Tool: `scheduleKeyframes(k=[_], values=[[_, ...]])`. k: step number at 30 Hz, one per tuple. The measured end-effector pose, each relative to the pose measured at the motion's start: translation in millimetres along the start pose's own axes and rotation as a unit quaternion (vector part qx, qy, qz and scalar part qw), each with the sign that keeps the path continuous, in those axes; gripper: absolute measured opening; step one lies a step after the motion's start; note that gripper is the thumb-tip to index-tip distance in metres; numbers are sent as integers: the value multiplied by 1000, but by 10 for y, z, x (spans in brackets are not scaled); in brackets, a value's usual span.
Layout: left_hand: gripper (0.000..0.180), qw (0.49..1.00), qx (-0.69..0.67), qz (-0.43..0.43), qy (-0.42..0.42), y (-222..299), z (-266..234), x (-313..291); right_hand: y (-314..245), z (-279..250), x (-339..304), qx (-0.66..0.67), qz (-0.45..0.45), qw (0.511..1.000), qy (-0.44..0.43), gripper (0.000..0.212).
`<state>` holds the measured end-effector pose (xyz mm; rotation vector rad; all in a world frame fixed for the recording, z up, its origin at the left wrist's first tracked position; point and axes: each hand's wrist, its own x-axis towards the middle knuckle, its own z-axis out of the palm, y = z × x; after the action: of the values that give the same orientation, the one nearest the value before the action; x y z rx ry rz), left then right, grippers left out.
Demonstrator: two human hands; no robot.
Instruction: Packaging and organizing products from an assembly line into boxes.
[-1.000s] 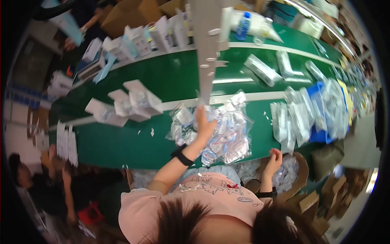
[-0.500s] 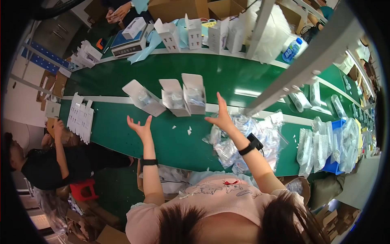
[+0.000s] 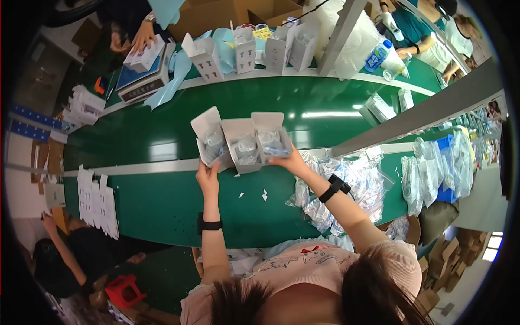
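Observation:
Three white cardboard boxes stand side by side with their lids up: a left box (image 3: pixel 207 123), a middle box (image 3: pixel 239 128) and a right box (image 3: pixel 267 121). Clear plastic bags (image 3: pixel 247 149) fill their openings. My left hand (image 3: pixel 208 176) grips the lower side of the left box. At the other end of the row, my right hand (image 3: pixel 287 160) is closed on the near corner of the right box, thumb in front. The row is squeezed between both hands. Some of my fingers are hidden behind the boxes.
Clear-bagged parts (image 3: pixel 346 189) are heaped beside my right forearm. Flattened white cartons (image 3: pixel 97 203) lie at the left. Bubble-wrapped packs (image 3: pixel 428 176) sit by a blue bin (image 3: pixel 446 149). A metal post (image 3: pixel 401 122) slants across the right. A co-worker's hand (image 3: pixel 143 37) touches a box across the bench.
My hands have gone from spread and apart to gripping the outer boxes. The three boxes now stand closer together. Across the bench, a co-worker's hand has come onto a white box.

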<state>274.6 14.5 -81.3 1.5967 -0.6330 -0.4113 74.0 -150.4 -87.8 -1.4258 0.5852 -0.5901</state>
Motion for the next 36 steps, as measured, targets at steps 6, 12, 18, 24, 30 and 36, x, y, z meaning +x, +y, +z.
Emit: scheduleKeyframes(k=[6, 12, 18, 24, 30, 36], values=[[41, 996, -25, 76, -27, -65, 235, 1042, -237, -96, 912, -96, -103, 988, 71, 87], [48, 998, -17, 64, -9, -474, 400, 1512, 21, -166, 1362, -190, -150, 966, 86, 88], [53, 999, 8, 41, -27, -590, 311, 1146, 11, 47, 854, -257, 51, 953, 155, 84], [54, 996, 84, -40, 13, -610, 433, -168, -310, -61, -901, -235, -148, 957, 88, 40], [59, 992, 62, -18, -105, -91, 1195, -1557, -646, -927, -2363, -503, -153, 851, 10, 52], [63, 950, 201, 127, -201, -95, 2027, -1986, -329, -1587, -2809, -616, 24, 787, 24, 73]])
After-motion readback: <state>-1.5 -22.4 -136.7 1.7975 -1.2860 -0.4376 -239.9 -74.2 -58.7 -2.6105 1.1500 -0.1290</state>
